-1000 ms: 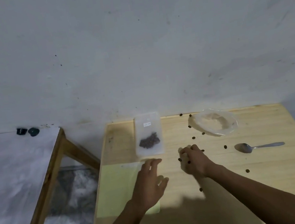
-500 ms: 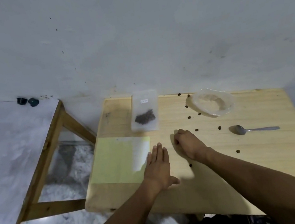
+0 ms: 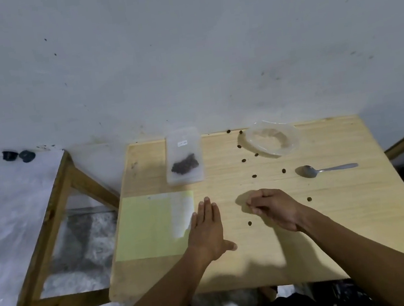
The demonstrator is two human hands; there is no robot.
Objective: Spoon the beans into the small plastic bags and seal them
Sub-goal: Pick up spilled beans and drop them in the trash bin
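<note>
Resting flat on the wooden table (image 3: 348,223), the left hand (image 3: 208,231) has its fingers straight and together, thumb splayed toward the right, holding nothing; its fingertips sit at the right edge of a pale green sheet (image 3: 149,227), with a clear empty bag (image 3: 182,216) lying on that sheet just left of the fingers. Right hand (image 3: 272,207) is close by on the right, fingers curled inward with tips bunched; whether they pinch a bean can't be made out, too small. One loose bean (image 3: 250,223) lies on the table just below those curled fingers, between the two hands. Another bean (image 3: 309,199) sits to the right of the right wrist. Beyond the right hand's knuckles, two more stray beans (image 3: 254,176) lie apart on the wood, and further out a few more are scattered near a clear plastic dish (image 3: 271,138) at the far edge. A metal spoon (image 3: 324,169) lies flat beyond and right of the right hand, bowl pointing left, not touching anything else. Beyond the left hand, past the green sheet, a small plastic bag holding dark beans (image 3: 184,164) lies flat against the table's far edge. Off to the far left a second surface (image 3: 2,219) carries two small dark caps (image 3: 18,155) by the wall.
</note>
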